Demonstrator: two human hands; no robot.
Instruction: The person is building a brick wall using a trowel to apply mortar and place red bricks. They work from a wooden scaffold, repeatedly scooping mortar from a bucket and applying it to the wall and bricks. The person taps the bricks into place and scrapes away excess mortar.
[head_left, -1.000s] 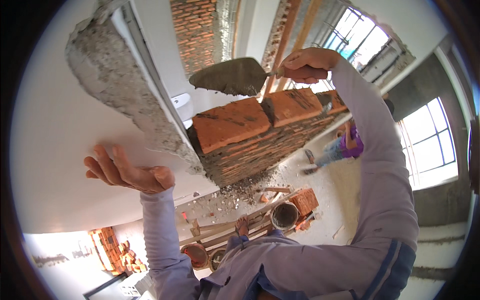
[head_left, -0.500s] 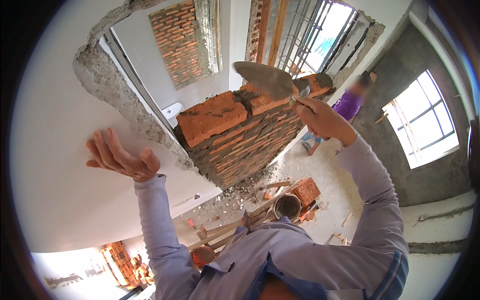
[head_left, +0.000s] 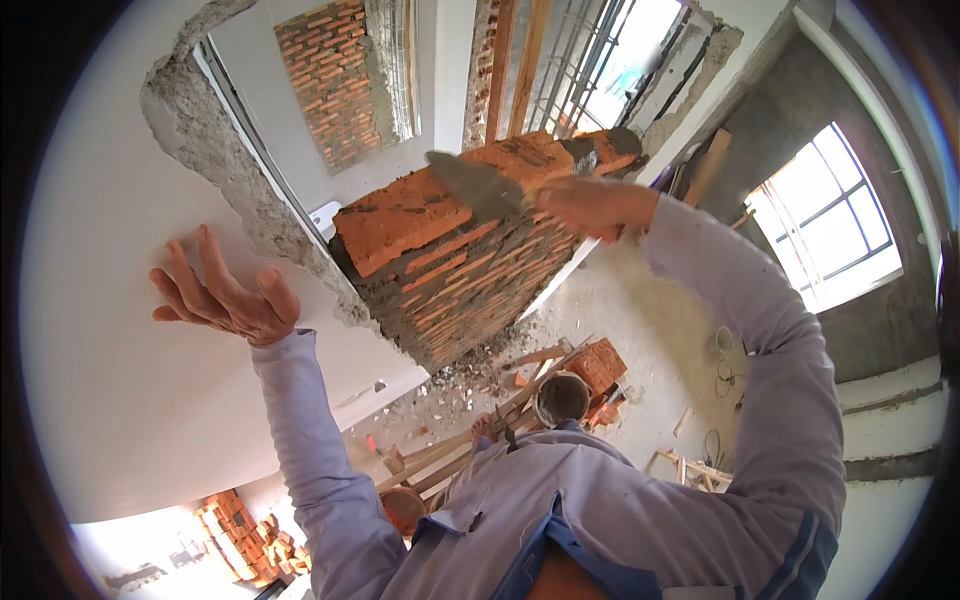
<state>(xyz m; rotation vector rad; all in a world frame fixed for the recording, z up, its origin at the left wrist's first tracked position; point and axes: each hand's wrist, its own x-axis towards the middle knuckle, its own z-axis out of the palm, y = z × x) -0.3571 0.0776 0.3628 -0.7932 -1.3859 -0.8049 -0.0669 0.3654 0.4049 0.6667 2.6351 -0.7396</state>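
My right hand (head_left: 590,205) is wrapped round the handle of a pointed trowel (head_left: 478,187), slightly blurred. Its blade lies across the front edge of the top brick course (head_left: 390,222) on a partly built brick wall (head_left: 465,295); whether it touches the brick is hard to see. Grey mortar shows between the courses and is smeared over the upper bricks. To the left, my left hand (head_left: 228,295) is spread, fingers apart, against the white wall (head_left: 120,380), beside the rough broken edge of the opening. Nothing is in that hand.
Below me are a bucket (head_left: 562,397), loose bricks (head_left: 598,365) and wooden planks. Rubble (head_left: 455,395) lies along the wall's foot. A brick stack (head_left: 235,535) stands at the lower left. Metal bars (head_left: 570,75) cross the far opening, and a bright window (head_left: 825,220) is at right.
My right hand has brought the trowel left and down, from above the bricks to their front edge. The view has shifted slightly, and the person in purple is now almost entirely hidden.
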